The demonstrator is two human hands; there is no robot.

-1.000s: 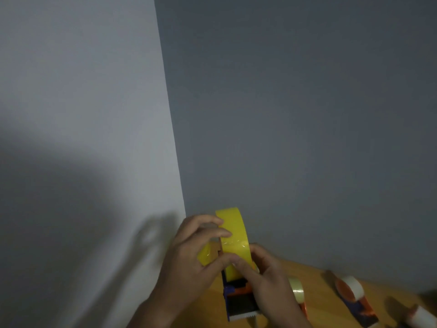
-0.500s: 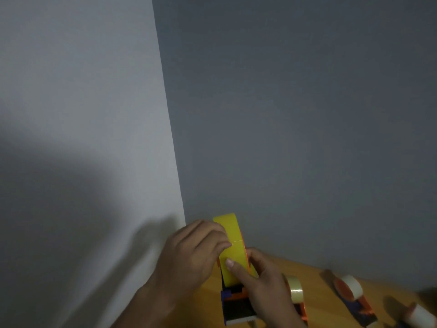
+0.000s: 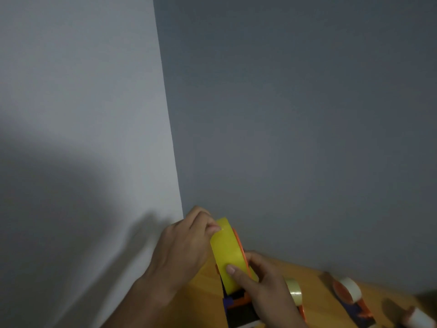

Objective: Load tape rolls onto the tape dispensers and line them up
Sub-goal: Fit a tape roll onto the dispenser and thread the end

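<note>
A yellow tape roll (image 3: 228, 253) stands on edge in an orange, blue and black tape dispenser (image 3: 238, 306) at the bottom centre. My left hand (image 3: 182, 252) holds the roll from the left, with fingertips pinching at its upper rim. My right hand (image 3: 262, 282) grips the dispenser and the roll's lower part, thumb pressed on the yellow tape face. To the right on the wooden table (image 3: 205, 280) stands a dispenser with a clear roll (image 3: 294, 292), then one with a white roll (image 3: 350, 291), and a further white roll (image 3: 419, 316) at the edge.
A light wall on the left meets a dark grey wall on the right in a corner just behind the hands. The table shows only at the bottom right of the view.
The roll has sunk lower onto the dispenser and tilted left. My left fingers moved from its face up to its upper rim. My right thumb slid down the tape.
</note>
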